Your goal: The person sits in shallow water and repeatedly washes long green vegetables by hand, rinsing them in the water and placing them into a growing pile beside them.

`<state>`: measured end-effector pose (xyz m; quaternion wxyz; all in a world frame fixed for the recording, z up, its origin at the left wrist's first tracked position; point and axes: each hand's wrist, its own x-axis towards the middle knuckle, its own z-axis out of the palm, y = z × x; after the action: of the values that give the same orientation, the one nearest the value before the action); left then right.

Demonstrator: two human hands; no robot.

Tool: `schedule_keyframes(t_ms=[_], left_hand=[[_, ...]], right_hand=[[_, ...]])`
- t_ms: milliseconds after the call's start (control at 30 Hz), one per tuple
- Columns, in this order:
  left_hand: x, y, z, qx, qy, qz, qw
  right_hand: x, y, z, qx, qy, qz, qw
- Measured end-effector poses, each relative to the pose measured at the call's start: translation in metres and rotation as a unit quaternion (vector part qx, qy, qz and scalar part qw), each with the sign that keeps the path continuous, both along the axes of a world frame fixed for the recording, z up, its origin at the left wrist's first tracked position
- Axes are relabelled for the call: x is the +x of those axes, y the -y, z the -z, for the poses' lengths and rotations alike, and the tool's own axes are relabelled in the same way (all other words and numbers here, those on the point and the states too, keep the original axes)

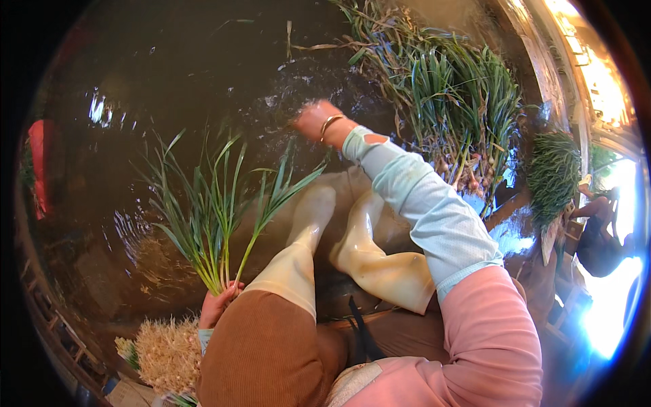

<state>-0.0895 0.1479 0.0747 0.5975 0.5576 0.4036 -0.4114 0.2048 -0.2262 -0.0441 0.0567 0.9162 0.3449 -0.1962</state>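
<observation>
My left hand, beside my left knee, grips a small bunch of green allium plants, likely spring onions, by their pale lower stalks. Their long flat leaves fan out over the brown water. My right hand reaches forward to the rippled water surface. It is blurred, its fingertips are hard to make out, and a bangle circles the wrist. To the right of that hand floats a heap of unsorted allium plants, with dry leaves and small reddish bulbs.
My pale rubber boots stand in the water. Left of my thigh lies a stack of plants with roots outward. A green bundle and another person are at the right, by a wooden beam. A red object is far left.
</observation>
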Motion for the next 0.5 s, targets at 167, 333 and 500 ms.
schedule_keyframes(t_ms=[167, 333, 500], left_hand=[[-0.001, 0.001, -0.011, -0.002, -0.018, -0.052, 0.998], [0.018, 0.019, -0.005, -0.075, 0.0, -0.036, 0.997], [0.024, 0.031, 0.004, -0.081, 0.021, -0.001, 0.997]], right_hand=[[0.066, 0.082, -0.009, 0.025, 0.04, 0.47, 0.881], [0.027, 0.062, -0.047, 0.118, 0.155, 0.317, 0.928], [-0.11, -0.073, -0.043, 0.38, 0.01, -0.039, 0.924]])
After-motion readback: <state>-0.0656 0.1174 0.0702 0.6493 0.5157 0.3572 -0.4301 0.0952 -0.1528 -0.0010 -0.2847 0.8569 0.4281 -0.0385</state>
